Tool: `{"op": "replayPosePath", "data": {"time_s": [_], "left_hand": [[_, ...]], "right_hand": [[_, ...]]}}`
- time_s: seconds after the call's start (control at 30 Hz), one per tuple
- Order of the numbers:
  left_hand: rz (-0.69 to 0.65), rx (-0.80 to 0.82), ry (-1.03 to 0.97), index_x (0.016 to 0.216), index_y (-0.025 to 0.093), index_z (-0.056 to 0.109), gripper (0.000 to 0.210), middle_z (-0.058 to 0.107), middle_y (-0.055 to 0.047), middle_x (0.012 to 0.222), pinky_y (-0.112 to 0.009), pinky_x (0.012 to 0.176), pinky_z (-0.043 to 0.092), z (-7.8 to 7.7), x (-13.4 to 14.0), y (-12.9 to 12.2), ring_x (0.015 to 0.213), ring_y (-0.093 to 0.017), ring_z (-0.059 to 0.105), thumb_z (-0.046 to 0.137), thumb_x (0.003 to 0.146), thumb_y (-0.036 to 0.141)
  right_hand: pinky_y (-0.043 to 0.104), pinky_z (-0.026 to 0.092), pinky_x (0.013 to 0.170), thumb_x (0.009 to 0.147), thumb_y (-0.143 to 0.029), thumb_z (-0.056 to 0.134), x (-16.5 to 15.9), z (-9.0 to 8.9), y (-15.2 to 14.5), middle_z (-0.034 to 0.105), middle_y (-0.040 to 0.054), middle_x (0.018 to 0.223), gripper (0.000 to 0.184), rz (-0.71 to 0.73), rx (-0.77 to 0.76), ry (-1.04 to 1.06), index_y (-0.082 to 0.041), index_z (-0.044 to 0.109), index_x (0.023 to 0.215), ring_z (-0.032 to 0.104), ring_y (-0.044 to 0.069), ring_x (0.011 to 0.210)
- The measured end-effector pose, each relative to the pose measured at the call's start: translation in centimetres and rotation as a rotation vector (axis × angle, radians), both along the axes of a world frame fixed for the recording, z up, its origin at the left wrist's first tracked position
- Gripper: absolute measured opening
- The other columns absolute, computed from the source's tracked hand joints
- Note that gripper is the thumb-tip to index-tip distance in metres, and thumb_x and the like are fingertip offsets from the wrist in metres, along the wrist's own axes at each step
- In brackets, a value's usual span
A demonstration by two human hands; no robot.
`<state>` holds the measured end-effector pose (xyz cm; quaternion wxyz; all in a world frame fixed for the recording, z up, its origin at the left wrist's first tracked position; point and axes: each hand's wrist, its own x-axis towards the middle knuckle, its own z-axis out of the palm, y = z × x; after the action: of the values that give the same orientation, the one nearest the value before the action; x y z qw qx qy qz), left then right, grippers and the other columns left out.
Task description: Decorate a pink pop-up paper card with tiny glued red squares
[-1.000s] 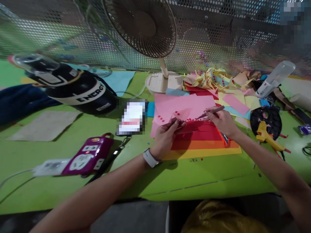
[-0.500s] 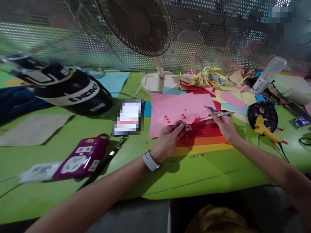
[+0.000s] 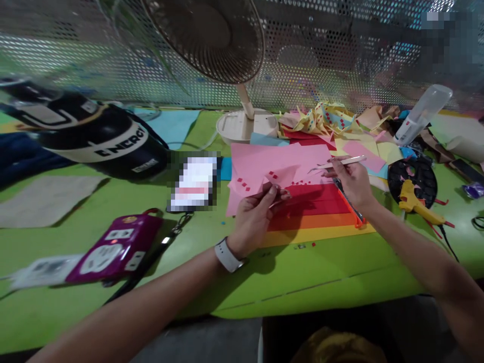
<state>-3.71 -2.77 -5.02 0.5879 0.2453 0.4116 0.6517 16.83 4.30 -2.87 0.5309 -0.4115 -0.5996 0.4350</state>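
My left hand point(image 3: 254, 214) is closed in a pinch on a piece of pink paper point(image 3: 257, 185) that carries small red squares point(image 3: 273, 175). Its fingertips partly hide the paper. To the right, my right hand point(image 3: 351, 181) grips silver tweezers point(image 3: 350, 160), their tips pointing left above a large pink sheet point(image 3: 280, 156). More tiny red pieces point(image 3: 300, 183) lie in a row by the upper edge of a red sheet point(image 3: 310, 199). Below my right hand rests a slim tool with an orange end point(image 3: 357, 218). Orange point(image 3: 302, 221) and yellow sheets point(image 3: 295, 237) show beneath the red one.
Behind the sheets stands a fan point(image 3: 244, 121), beside crumpled yellow paper point(image 3: 328, 118). At right are a yellow glue gun point(image 3: 412, 201), a black round tray point(image 3: 427, 176) and a clear bottle point(image 3: 425, 113). A phone point(image 3: 194, 181), purple power strip point(image 3: 117, 247) and black bottle point(image 3: 109, 136) occupy the left.
My left hand has shifted left with the pink paper piece. My right hand has risen and moved slightly right, lifting the tweezers and uncovering the orange-ended tool.
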Motion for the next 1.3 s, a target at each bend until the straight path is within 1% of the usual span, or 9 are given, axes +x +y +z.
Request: {"op": "replayPosePath", "data": {"time_s": [0.17, 0.27, 0.37, 0.57, 0.67, 0.8, 0.93, 1.13, 1.3], "left_hand": [[0.005, 0.005, 0.021, 0.075, 0.016, 0.071, 0.018, 0.072, 0.0, 0.076, -0.024, 0.078, 0.058, -0.1, -0.3, 0.2, 0.072, -0.011, 0.069, 0.085, 0.068, 0.025], [0.012, 0.012, 0.015, 0.075, 0.016, 0.07, 0.02, 0.071, 0.0, 0.077, -0.024, 0.079, 0.057, -0.1, -0.3, 0.3, 0.073, -0.011, 0.068, 0.086, 0.067, 0.024], [0.02, 0.004, 0.002, 0.076, 0.015, 0.07, 0.022, 0.071, 0.0, 0.078, -0.025, 0.076, 0.057, -0.2, -0.3, 0.4, 0.073, -0.011, 0.068, 0.087, 0.065, 0.025], [0.001, 0.016, 0.016, 0.075, 0.015, 0.069, 0.02, 0.071, -0.001, 0.078, -0.028, 0.08, 0.056, -0.3, -0.3, 0.5, 0.074, -0.012, 0.068, 0.085, 0.068, 0.025], [-0.006, 0.021, 0.036, 0.076, 0.016, 0.069, 0.018, 0.072, -0.001, 0.078, -0.029, 0.08, 0.057, -0.3, -0.3, 0.5, 0.074, -0.013, 0.069, 0.083, 0.07, 0.025], [-0.006, 0.03, 0.036, 0.076, 0.015, 0.069, 0.018, 0.072, -0.001, 0.077, -0.027, 0.08, 0.056, -0.2, -0.2, 0.4, 0.073, -0.012, 0.069, 0.083, 0.07, 0.025], [-0.015, 0.03, 0.023, 0.076, 0.015, 0.069, 0.018, 0.072, -0.001, 0.077, -0.026, 0.079, 0.057, -0.2, -0.2, 0.4, 0.072, -0.012, 0.068, 0.082, 0.071, 0.025], [-0.014, 0.012, 0.045, 0.077, 0.015, 0.068, 0.014, 0.071, -0.001, 0.079, -0.028, 0.081, 0.056, -0.1, -0.3, 0.4, 0.074, -0.012, 0.069, 0.079, 0.074, 0.024], [-0.026, 0.021, 0.045, 0.075, 0.015, 0.069, 0.017, 0.071, 0.0, 0.077, -0.027, 0.081, 0.056, 0.0, -0.3, 0.3, 0.073, -0.012, 0.069, 0.082, 0.072, 0.026]], "right_hand": [[0.035, 0.063, 0.073, 0.086, -0.056, 0.062, -0.6, -0.9, -0.4, 0.071, 0.0053, 0.094, 0.037, 0.07, 0.054, -0.045, -0.019, 0.061, 0.093, 0.073, 0.017, 0.072], [0.036, 0.064, 0.074, 0.086, -0.058, 0.06, -0.9, -1.4, -0.3, 0.071, 0.0048, 0.093, 0.038, 0.094, 0.087, -0.101, -0.02, 0.061, 0.094, 0.074, 0.018, 0.075], [0.039, 0.064, 0.075, 0.085, -0.062, 0.059, -1.0, -2.1, 0.4, 0.072, 0.005, 0.089, 0.042, 0.095, 0.044, -0.121, -0.02, 0.061, 0.094, 0.075, 0.021, 0.076], [0.043, 0.064, 0.079, 0.082, -0.062, 0.062, -1.2, -3.2, 1.1, 0.072, 0.006, 0.085, 0.045, 0.092, -0.006, -0.058, -0.019, 0.061, 0.092, 0.075, 0.022, 0.076], [0.043, 0.064, 0.082, 0.082, -0.061, 0.062, -1.3, -3.3, 1.0, 0.073, 0.0067, 0.087, 0.044, 0.094, -0.013, -0.053, -0.019, 0.062, 0.093, 0.075, 0.023, 0.079], [0.044, 0.064, 0.082, 0.081, -0.062, 0.063, -1.3, -3.3, 1.0, 0.073, 0.0075, 0.088, 0.046, 0.077, -0.021, -0.061, -0.018, 0.062, 0.094, 0.075, 0.023, 0.079], [0.041, 0.064, 0.081, 0.081, -0.063, 0.063, -1.3, -3.3, 0.9, 0.073, 0.0069, 0.089, 0.046, 0.079, -0.026, -0.057, -0.018, 0.062, 0.092, 0.074, 0.02, 0.077], [0.037, 0.063, 0.08, 0.083, -0.061, 0.061, -1.4, -3.3, 0.8, 0.072, 0.0071, 0.089, 0.045, 0.062, 0.007, -0.082, -0.017, 0.062, 0.093, 0.074, 0.019, 0.078], [0.038, 0.062, 0.081, 0.084, -0.064, 0.058, -1.4, -3.4, 0.8, 0.071, 0.0073, 0.09, 0.046, 0.062, 0.019, -0.131, -0.018, 0.063, 0.092, 0.073, 0.02, 0.081]]}}
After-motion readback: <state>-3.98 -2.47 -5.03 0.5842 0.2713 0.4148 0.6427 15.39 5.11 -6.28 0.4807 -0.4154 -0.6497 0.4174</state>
